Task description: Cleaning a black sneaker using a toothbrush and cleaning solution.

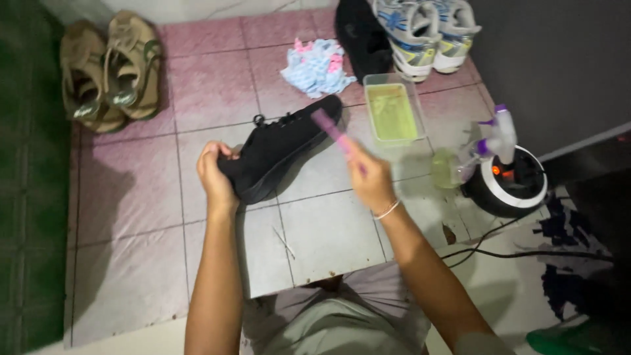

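— While held up off the pink tiled floor (210,85), lay tilted, that black shoe (282,148), toe pointing up and away toward the tray. Gripped at the heel by the left hand (215,177), fingers curled tight round the back edge.

— And on the other side?

— Closed round a pink brush (334,131), the right hand (371,181). Blurred, the brush, with its far end over the shoe's toe; couldn't tell whether touching or just above. Wore a thin white band at the wrist.

— Beyond the shoe?

— Stood just past the toe, a clear rectangular tray (393,110) of pale green liquid. Lay crumpled behind that, a blue and pink cloth (319,66). Sat at the top edge, a second black shoe (361,33) beside a pair of white sneakers (427,33).

— To the sides?

— Rested far left, well apart, a pair of tan shoes (108,69). Stood to the right, a spray bottle (486,148) with purple trigger, touching a round black and white appliance (516,184) with a cord trailing off.
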